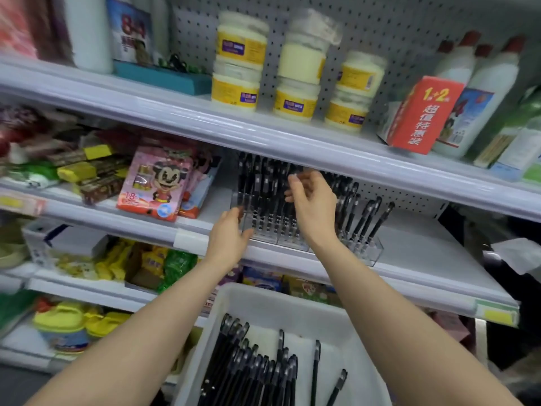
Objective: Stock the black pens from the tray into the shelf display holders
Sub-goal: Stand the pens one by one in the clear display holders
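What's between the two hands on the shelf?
In the head view, black pens standing in the clear display holder fill the gap between left hand and right hand.

Above: upper shelf rail (292, 143) covers tops of black pens (263, 186) | Left: pink toy packs (155, 183) near clear pen holder (361, 252) | Right: middle shelf (424, 247) bare to its right edge | Below: white tray (263, 300) under front edge.
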Tool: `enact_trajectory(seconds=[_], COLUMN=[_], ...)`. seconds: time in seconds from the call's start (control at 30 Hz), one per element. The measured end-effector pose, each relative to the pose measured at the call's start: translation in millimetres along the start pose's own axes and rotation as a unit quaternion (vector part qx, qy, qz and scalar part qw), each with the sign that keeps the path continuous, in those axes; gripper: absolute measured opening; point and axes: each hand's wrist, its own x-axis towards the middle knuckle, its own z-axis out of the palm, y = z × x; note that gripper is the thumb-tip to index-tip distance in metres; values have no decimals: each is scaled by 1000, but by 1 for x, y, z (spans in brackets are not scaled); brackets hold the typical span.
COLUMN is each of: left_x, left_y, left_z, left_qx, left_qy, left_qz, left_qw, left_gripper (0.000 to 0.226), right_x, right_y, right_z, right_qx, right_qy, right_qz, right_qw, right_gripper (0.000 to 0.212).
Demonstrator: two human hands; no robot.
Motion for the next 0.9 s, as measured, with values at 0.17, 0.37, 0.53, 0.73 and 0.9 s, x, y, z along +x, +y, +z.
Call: enact_trajectory(seconds=[0.17,0.37,0.53,0.73,0.9], left_x=[-1,-2,-3,-1,-5], left_y=[-6,-9,-11,-14,-15], left_z=[4,7,8,9,10], left_qx=[-14,-24,-34,-31,-40], left_qy=[24,51,56,58,65], left_qz=[17,30,36,39,52], left_qw=[999,998,997,997,996], left_gripper=[33,32,37,37,39], right_x=[8,18,18,15,2], right_y=[4,12,15,20,21], right_z=[18,31,43,48,42], right_qx=[-19,-97,-130,-189,-177], right_qy=[-16,-62,-80,-93,-92], right_qz=[-4,1,3,6,8], right_qw=[1000,993,988,978,980], right_gripper=[3,20,22,23,21])
